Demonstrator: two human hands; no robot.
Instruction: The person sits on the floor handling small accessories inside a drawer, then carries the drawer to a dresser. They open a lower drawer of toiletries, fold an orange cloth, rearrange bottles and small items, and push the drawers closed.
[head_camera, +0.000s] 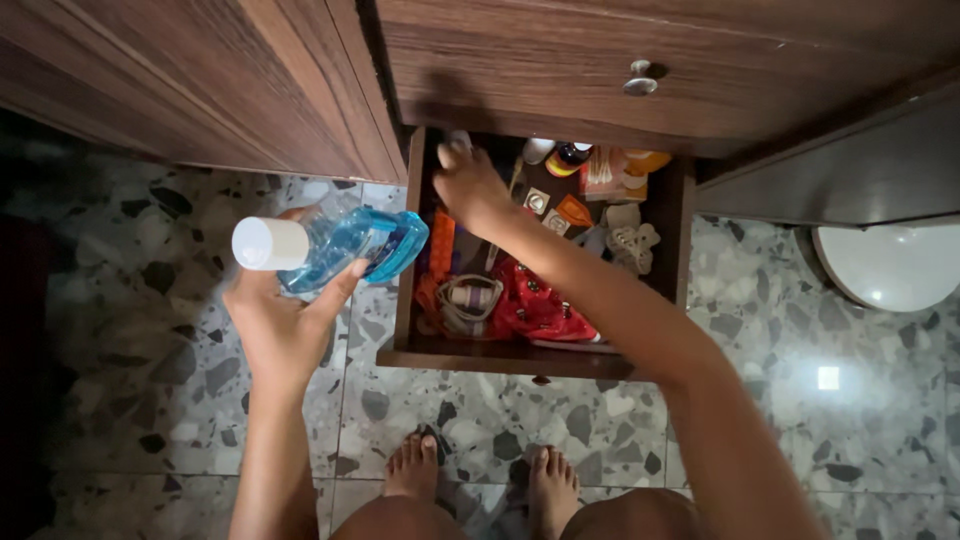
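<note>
Item one: a blue bottle with a white cap, held on its side over the tiled floor, the left hand curled beneath it, thumb pressed to its side. Item two: an open wooden drawer, crowded with small packets and a red cloth; its far left corner is reached by the right hand, fingers bent down among the contents, so whether anything is gripped cannot be told.

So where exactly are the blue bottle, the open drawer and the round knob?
blue bottle (345, 245), head view, on its clear blue body.
open drawer (500, 355), head view, on its wooden front rim.
round knob (640, 80), head view, on its metal face.
</note>
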